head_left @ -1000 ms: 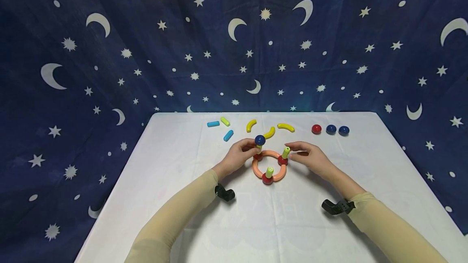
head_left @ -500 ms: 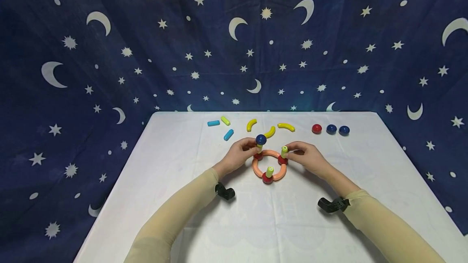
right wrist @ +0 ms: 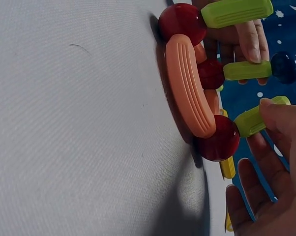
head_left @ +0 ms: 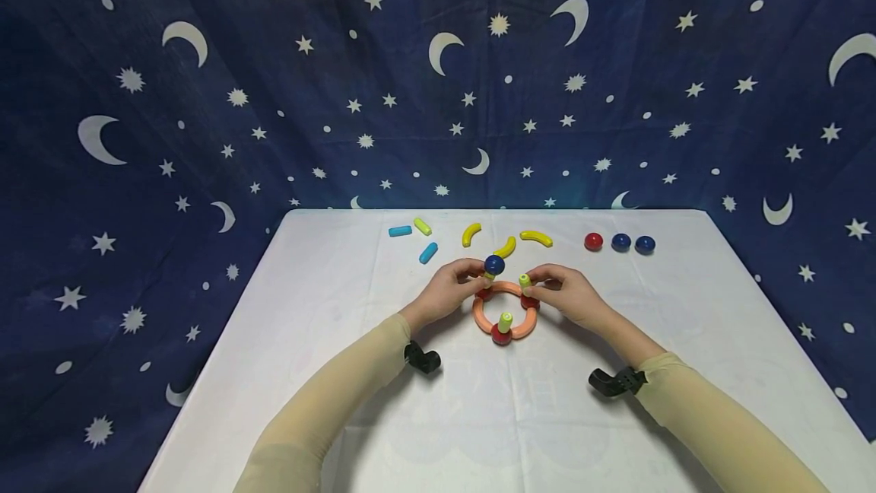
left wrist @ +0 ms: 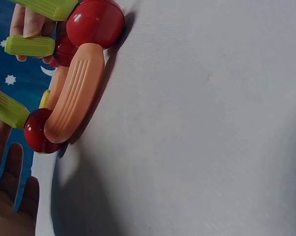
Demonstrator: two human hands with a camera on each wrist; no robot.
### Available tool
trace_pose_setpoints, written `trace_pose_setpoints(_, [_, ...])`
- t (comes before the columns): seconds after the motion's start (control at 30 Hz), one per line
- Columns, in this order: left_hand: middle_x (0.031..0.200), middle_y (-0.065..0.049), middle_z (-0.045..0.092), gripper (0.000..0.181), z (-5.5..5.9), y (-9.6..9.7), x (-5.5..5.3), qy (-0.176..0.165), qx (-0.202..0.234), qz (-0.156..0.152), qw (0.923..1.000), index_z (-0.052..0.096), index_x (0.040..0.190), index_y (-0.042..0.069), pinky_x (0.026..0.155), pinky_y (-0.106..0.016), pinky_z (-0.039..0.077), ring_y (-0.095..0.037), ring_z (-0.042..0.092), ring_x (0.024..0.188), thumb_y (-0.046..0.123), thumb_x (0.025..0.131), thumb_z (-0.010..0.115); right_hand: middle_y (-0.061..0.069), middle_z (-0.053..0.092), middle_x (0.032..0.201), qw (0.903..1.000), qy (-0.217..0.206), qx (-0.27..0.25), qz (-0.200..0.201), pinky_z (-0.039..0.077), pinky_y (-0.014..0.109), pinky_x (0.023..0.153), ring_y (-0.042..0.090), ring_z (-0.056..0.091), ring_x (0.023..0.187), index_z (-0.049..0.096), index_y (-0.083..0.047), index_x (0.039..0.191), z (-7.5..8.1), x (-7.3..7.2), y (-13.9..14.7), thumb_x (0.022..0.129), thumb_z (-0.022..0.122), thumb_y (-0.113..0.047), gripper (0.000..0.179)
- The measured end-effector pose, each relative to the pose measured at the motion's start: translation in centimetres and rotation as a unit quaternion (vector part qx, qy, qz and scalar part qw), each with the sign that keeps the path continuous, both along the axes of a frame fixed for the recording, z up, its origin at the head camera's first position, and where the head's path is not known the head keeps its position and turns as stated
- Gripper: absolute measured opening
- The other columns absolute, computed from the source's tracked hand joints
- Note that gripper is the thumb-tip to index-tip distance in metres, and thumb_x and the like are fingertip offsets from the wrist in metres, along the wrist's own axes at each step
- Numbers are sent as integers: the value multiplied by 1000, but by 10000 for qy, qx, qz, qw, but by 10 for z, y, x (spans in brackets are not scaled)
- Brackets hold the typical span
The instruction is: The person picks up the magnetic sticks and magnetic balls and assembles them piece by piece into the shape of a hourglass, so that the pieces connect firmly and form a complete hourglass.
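Observation:
Three red balls joined by curved orange pieces (right wrist: 190, 86) form a ring on the table, and a green stick stands up from each ball. My left hand (head_left: 446, 287) pinches the stick (right wrist: 246, 70) at the ring's far left, which carries a blue ball (head_left: 494, 265) on its top end. With thumb and fingers my right hand (head_left: 573, 297) pinches the stick (right wrist: 253, 120) on the right-hand red ball (right wrist: 218, 138); it leans left in the head view. The front green stick (head_left: 505, 322) rises from the front red ball (head_left: 502, 335), untouched by either hand.
Behind the ring lie several loose pieces: blue sticks (head_left: 428, 252), a green stick (head_left: 422, 227) and curved yellow pieces (head_left: 536, 238). A red ball (head_left: 593, 242) and two blue balls (head_left: 620, 243) sit at the back right. A dark starry cloth (head_left: 438, 97) hangs behind the white table (head_left: 438, 432).
My right hand has come left and taken hold of the right green stick, whose top now leans further left. The blue ball atop the left stick has shifted slightly right; my left hand keeps its grip.

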State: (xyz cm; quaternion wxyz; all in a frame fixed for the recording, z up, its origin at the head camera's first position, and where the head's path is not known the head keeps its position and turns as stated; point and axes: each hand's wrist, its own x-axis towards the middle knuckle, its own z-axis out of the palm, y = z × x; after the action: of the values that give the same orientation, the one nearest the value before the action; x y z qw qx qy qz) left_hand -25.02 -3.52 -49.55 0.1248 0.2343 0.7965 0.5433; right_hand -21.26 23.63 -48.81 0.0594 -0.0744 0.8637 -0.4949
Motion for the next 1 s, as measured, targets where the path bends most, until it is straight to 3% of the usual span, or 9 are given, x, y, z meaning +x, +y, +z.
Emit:
trace_pose_setpoints(0.17, [121, 6, 68, 29, 0, 2, -2, 141, -185, -30, 9997, 68, 128, 16, 107, -34, 45, -13, 60, 118, 28, 102, 67, 6, 71, 115, 10000, -42, 25, 1, 48, 49, 99, 30, 61, 113, 71, -8, 121, 2, -1, -2, 93, 78, -30, 36])
trace_pose_setpoints(0.47, [127, 9, 65, 31, 2, 7, -3, 394, -575, -205, 9974, 71, 129, 20, 107, -36, 46, -10, 56, 124, 32, 101, 67, 5, 71, 114, 9998, 77, 172, 108, 44, 52, 106, 30, 59, 117, 71, -9, 119, 1, -4, -5, 94, 77, -30, 33])
trace_pose_setpoints(1.0, [122, 13, 65, 27, 3, 12, -1, 379, -483, -277, 9977, 73, 125, 24, 104, -34, 47, -6, 56, 120, 31, 100, 69, 6, 70, 118, 9997, -106, 182, 128, 41, 54, 109, 31, 57, 122, 72, -11, 118, 3, -4, -7, 94, 77, -32, 32])
